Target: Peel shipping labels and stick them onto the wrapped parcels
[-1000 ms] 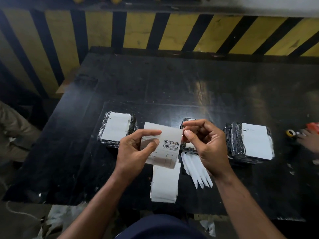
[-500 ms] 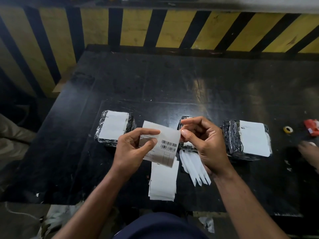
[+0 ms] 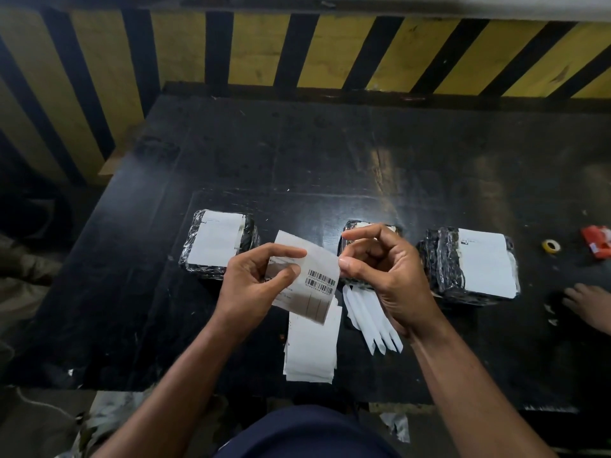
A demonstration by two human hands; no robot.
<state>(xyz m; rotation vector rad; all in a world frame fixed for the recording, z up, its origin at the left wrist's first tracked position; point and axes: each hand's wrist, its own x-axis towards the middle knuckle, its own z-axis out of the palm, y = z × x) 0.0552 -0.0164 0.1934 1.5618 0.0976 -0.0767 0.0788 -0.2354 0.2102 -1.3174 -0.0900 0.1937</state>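
Observation:
A white shipping label (image 3: pixel 319 282) with barcodes is held up above the black table (image 3: pixel 330 153). My left hand (image 3: pixel 254 285) pinches its left half between thumb and fingers. My right hand (image 3: pixel 390 276) has curled fingers, its thumb tip on the label's right edge and its index finger lifted. Three parcels wrapped in black film lie in a row behind, each with a white label on top: the left parcel (image 3: pixel 218 246), the middle parcel (image 3: pixel 360 226) mostly hidden by my right hand, and the right parcel (image 3: pixel 472 262).
A stack of white labels (image 3: pixel 310 348) lies near the front edge, beside several peeled backing strips (image 3: pixel 373 325). At the far right are a small yellow tape roll (image 3: pixel 550 246), a red packet (image 3: pixel 598 241) and another person's hand (image 3: pixel 588 304). A yellow-and-black striped wall (image 3: pixel 330 51) backs the table.
My right index finger has lifted off the label's top right corner; the thumb stays at its edge. The other person's hand at the right has drawn back from the tape roll.

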